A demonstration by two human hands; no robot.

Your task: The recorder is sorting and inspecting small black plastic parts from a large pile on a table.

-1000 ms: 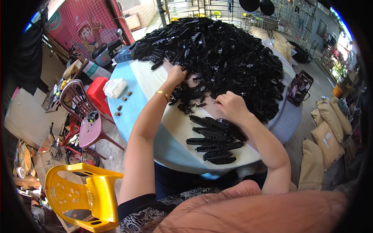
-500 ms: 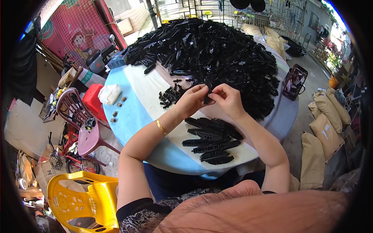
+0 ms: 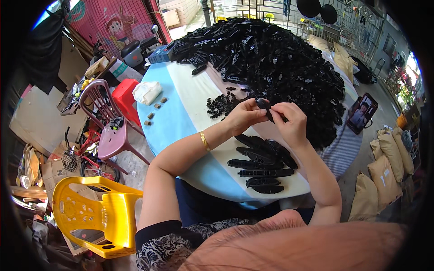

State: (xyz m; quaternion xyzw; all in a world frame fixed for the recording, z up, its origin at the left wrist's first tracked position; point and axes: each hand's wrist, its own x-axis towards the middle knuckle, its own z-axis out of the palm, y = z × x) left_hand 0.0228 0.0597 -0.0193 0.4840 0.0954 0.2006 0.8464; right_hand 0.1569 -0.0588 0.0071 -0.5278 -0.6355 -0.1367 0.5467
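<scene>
Both hands meet over the round table (image 3: 181,149), in front of a big heap of black plastic parts (image 3: 266,63). My left hand (image 3: 247,116), with a gold bracelet on its wrist, is closed on a long black plastic part (image 3: 263,105). Pinched fingers of my right hand (image 3: 290,121) press against the same part; whether they also hold a smaller piece is hidden. Left of the hands lies a small pile of tiny black pieces (image 3: 221,105). Several long black parts (image 3: 262,162) lie side by side on the cloth nearer to me.
A white plastic bag (image 3: 147,92) and several small brown blocks (image 3: 157,106) sit at the table's left. A phone (image 3: 362,113) stands at the right edge. Around are a yellow chair (image 3: 120,221), a pink chair (image 3: 115,140), a red stool (image 3: 128,100) and brown sacks (image 3: 384,178).
The whole view has shifted, so the table sits further right. The black part in my hands has tilted and shows more between the fingers; both hands still hold it.
</scene>
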